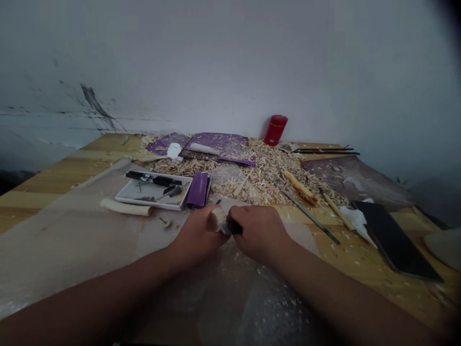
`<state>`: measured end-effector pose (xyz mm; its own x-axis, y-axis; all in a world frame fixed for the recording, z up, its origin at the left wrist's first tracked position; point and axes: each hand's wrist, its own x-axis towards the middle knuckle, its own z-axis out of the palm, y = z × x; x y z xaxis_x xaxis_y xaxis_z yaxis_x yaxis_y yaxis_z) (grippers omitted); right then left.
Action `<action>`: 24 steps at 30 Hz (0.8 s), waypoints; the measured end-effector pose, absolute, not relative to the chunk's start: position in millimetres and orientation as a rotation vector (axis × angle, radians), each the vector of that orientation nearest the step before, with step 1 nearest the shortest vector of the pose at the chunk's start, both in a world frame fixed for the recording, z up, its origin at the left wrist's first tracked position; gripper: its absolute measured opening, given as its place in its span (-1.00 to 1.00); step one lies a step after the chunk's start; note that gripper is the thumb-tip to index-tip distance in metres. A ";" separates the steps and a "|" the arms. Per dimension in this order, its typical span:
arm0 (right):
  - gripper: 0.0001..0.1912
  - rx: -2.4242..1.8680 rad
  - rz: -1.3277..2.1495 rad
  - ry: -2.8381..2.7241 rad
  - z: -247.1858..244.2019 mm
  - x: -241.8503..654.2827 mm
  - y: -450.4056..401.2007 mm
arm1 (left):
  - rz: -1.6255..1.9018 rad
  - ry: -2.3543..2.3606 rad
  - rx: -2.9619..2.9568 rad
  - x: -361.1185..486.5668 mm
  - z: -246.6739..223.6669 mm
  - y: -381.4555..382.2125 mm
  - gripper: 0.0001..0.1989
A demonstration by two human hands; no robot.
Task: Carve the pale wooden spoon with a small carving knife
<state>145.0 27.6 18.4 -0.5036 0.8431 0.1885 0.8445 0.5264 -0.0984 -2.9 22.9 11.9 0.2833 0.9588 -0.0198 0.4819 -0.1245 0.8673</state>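
Observation:
Near the middle of the view, my left hand (198, 231) is closed around a pale, light-coloured piece (217, 218), partly hidden by the fingers. My right hand (258, 230) is wrapped round the black handle (235, 227) of a small tool. The tool's short metal end (224, 228) meets the pale piece between the two hands. Both hands are close together above clear plastic sheeting (151, 240) at the table's front.
Behind the hands lie wood shavings (266, 168) and purple sheets (219, 142). A white tray (151, 204) of tools and a curved pale piece (126, 207) are left; a metal file (309, 215) and black slab (396, 240) right. A red cylinder (276, 129) stands near the wall.

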 end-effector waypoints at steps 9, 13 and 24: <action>-0.84 -1.536 -0.179 -2.548 20.4 149.7 35.0 | 0.760 1.283 1.628 -5.3 9.3 18.4 -0.87; -0.82 -1.970 -0.231 -2.345 23.5 172.5 58.3 | 0.618 1.240 1.721 -2.9 15.0 8.5 -0.86; -0.84 -1.512 -0.039 -2.473 19.2 149.6 32.4 | 0.716 1.441 1.771 -4.6 12.6 25.7 -0.88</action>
<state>149.6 32.4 19.2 -0.4345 0.8737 0.2187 0.8801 0.4635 -0.1030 -4.6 25.7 12.6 0.2165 0.9759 -0.0261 0.5689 -0.1044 0.8157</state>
